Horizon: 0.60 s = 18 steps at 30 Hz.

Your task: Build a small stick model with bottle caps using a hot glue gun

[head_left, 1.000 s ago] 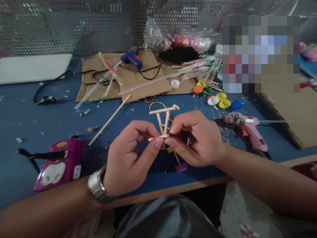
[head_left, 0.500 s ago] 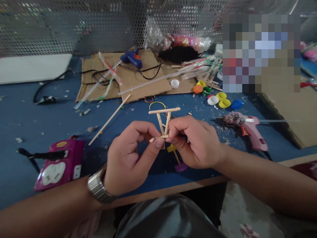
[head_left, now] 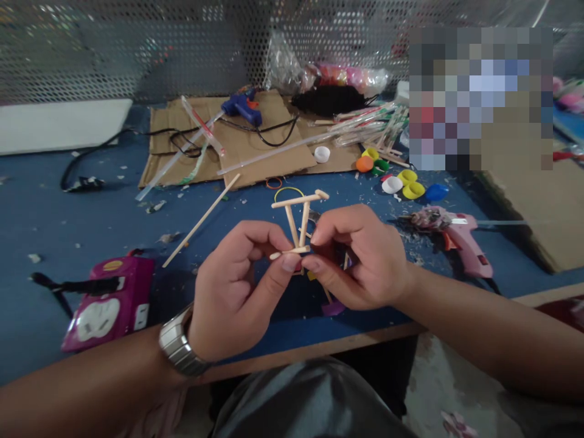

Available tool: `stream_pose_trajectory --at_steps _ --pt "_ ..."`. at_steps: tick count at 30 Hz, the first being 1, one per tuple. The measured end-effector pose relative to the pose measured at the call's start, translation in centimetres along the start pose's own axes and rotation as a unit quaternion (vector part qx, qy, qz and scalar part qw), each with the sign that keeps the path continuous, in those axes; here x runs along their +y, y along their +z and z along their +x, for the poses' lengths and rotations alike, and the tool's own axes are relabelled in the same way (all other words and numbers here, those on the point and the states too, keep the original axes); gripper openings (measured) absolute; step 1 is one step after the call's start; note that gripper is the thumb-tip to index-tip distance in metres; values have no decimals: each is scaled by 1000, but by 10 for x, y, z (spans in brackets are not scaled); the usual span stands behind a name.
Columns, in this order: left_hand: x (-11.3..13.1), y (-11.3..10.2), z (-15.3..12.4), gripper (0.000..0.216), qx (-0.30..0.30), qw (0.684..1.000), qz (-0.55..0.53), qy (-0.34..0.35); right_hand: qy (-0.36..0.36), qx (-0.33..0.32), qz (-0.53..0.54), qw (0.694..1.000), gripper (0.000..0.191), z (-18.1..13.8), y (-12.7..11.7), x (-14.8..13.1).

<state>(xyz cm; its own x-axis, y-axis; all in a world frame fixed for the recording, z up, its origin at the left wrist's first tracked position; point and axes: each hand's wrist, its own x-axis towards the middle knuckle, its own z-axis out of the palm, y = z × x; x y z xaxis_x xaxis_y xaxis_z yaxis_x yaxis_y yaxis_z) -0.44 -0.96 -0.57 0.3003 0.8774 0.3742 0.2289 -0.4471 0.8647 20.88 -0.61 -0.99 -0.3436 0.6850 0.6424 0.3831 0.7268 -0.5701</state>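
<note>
Holding stick frame (head_left: 303,225) above tabletop (head_left: 278,328), pinched at lower bar (head_left: 297,250) by left hand (head_left: 230,286), with empty right hand (head_left: 367,261) slightly parted at bar's end, between purple socket box (head_left: 145,274) and pink glue gun (head_left: 469,246).

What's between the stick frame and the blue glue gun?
Head view, from the frame: a yellow ring, an orange band, then cardboard crossed by a clear stick and black cord.

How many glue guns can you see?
2: a blue glue gun on the cardboard; a pink glue gun right of the right hand. The pixelated patch may hide more.
</note>
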Motion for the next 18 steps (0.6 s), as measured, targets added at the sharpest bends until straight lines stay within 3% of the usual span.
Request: stream_pose_trajectory --at_steps 18 --pt "-4 -3 -4 16 -14 999 36 18 -28 16 -82 996 14 4 -7 -10"
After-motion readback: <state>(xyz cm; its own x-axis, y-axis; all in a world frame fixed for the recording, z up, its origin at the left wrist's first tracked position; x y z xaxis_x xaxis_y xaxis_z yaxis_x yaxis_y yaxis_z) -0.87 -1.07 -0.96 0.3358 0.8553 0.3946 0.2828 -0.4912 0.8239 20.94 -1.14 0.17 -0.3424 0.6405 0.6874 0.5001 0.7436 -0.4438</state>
